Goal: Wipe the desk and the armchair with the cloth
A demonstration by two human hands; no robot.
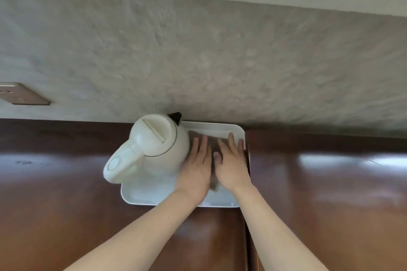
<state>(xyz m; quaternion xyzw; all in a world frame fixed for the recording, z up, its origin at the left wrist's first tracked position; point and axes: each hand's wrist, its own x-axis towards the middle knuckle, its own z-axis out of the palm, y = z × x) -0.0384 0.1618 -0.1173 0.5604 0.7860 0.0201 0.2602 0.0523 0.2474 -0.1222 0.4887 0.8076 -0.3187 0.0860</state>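
At frame centre, my left hand (196,169) and right hand (233,165) lie flat, fingers spread, on the brown cloth (212,141) in the white tray (220,126) beside the kettle (152,145); I should press evenly.

counter (66,182): dark reddish-brown wood, polished and glossy, with pale window glare across it
tray (141,198): white, smooth, looks like plastic, with a slight sheen
kettle (154,138): cream plastic, smooth, satin; the spout tip is black
cloth (212,139): brown fabric, matt, soft-looking
wall (198,61): off-white plaster, rough and matt
socket plate (22,94): brownish, smooth, faintly metallic
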